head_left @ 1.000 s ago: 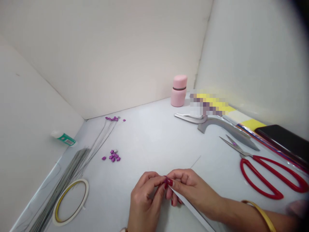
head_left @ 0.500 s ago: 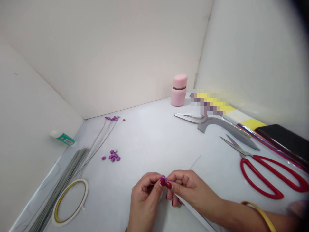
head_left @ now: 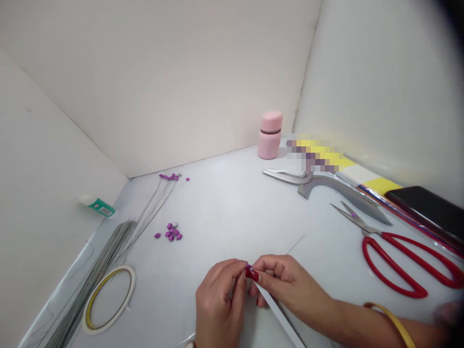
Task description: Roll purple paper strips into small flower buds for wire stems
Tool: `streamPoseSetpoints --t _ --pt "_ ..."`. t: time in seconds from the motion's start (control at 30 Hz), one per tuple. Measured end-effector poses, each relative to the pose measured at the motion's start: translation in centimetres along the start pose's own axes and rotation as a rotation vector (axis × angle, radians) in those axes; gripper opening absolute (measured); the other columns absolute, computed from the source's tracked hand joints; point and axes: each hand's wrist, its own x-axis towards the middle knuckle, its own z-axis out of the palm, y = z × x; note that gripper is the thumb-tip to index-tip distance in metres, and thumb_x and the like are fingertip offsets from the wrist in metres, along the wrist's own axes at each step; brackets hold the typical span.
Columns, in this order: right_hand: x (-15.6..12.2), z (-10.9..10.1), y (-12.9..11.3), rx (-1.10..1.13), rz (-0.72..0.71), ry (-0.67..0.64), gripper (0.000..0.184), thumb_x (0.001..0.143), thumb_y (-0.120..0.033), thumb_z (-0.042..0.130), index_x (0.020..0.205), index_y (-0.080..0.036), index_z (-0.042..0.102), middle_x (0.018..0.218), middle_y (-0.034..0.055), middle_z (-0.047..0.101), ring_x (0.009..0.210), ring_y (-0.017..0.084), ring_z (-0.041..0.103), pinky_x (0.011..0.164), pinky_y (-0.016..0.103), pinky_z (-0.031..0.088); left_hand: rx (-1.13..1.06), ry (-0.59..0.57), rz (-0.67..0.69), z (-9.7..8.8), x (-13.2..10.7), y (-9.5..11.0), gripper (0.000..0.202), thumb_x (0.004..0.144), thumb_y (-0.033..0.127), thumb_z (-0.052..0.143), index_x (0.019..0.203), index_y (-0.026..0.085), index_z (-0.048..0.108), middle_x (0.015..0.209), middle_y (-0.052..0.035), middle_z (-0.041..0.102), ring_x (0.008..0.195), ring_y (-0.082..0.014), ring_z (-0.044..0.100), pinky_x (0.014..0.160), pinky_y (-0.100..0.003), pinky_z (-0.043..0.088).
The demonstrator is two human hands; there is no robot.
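"Swung back into view below the fingers: a narrow white paper strip [head_left: 277, 314]. Held how?"
"Pinched at lower centre, with a purple bud [head_left: 248, 267], by the closed left hand [head_left: 217, 302] and right hand [head_left: 290, 280]. Loose purple buds [head_left: 172, 234] remain; wired purple buds [head_left: 169, 177] are done."

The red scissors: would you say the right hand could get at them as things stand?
Probably yes. The right hand is pinching a white strip and would have to release it, but nothing visible stands between it and the red scissors close by.
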Motion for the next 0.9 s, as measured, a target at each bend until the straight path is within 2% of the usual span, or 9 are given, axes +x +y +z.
streamPoseSetpoints --t 0.2,0.33,0.47,0.6,0.67,0.8,0.9 --pt "-0.1 0.2 -0.6 -0.006 -0.001 0.003 0.038 0.076 -0.049 0.058 0.079 -0.011 0.062 0.055 -0.0002 0.057 0.050 0.009 0.050 0.050 0.020 0.035 0.146 -0.114 0.214 -0.4 0.3 -0.5 0.024 0.076 0.004 0.054 0.096 0.015 0.064 0.089 -0.0092 0.069 0.081 -0.0168 0.065 0.073 -0.023 0.053" --pt "-0.1 0.1 -0.6 0.005 -0.014 0.011 0.037 0.078 -0.047 0.057 0.085 -0.011 0.062 0.057 -0.0003 0.057 0.050 0.009 0.049 0.051 0.020 0.036 0.137 -0.142 0.211 -0.4 0.1 -0.5 0.033 0.076 0.003 0.052 0.105 0.015 0.062 0.102 -0.0125 0.067 0.092 -0.0198 0.063 0.079 -0.028 0.053" --pt "0.0 0.1 -0.6 -0.007 0.001 0.040 0.036 0.077 -0.047 0.057 0.083 -0.012 0.062 0.057 -0.0006 0.056 0.049 0.008 0.045 0.050 0.020 0.035 0.047 -0.186 0.086 -0.4 0.0 -0.5 0.031 0.078 0.007 0.051 0.105 0.017 0.063 0.106 -0.0119 0.065 0.097 -0.0199 0.061 0.081 -0.030 0.052" --pt "0.1 0.1 -0.8 -0.007 0.029 0.031 0.036 0.077 -0.049 0.057 0.081 -0.013 0.062 0.062 0.0013 0.060 0.052 0.009 0.049 0.051 0.021 0.036 -0.171 -0.172 -0.232 -0.5 0.4 -0.4 0.020 0.084 0.017 0.049 0.095 0.021 0.065 0.095 -0.0069 0.066 0.089 -0.0179 0.062 0.078 -0.030 0.051" --pt "0.1 0.1 -0.8 -0.015 0.030 -0.001 0.037 0.077 -0.049 0.056 0.080 -0.013 0.061 0.064 0.0022 0.061 0.053 0.010 0.051 0.051 0.021 0.036 -0.273 -0.170 -0.336 -0.6 0.7 -0.3 0.018 0.085 0.021 0.048 0.093 0.020 0.064 0.090 -0.0057 0.063 0.081 -0.0165 0.062 0.072 -0.028 0.050" --pt "0.0 0.0 -0.7 -0.001 0.015 -0.066 0.036 0.076 -0.049 0.057 0.075 -0.013 0.059 0.064 0.0024 0.062 0.054 0.010 0.053 0.051 0.021 0.035 -0.473 -0.277 -0.332 -0.6 1.2 -0.1 0.017 0.083 0.023 0.052 0.094 0.022 0.065 0.083 -0.0039 0.055 0.072 -0.0144 0.058 0.064 -0.027 0.048" --pt "-0.1 -0.2 -0.6 0.061 0.031 -0.094 0.033 0.078 -0.046 0.058 0.076 -0.013 0.057 0.063 0.0023 0.062 0.053 0.010 0.054 0.054 0.023 0.038 -0.645 -0.343 -0.408 -0.7 1.5 0.0 0.015 0.083 0.024 0.053 0.092 0.022 0.066 0.082 -0.0027 0.055 0.066 -0.0127 0.058 0.064 -0.028 0.047"
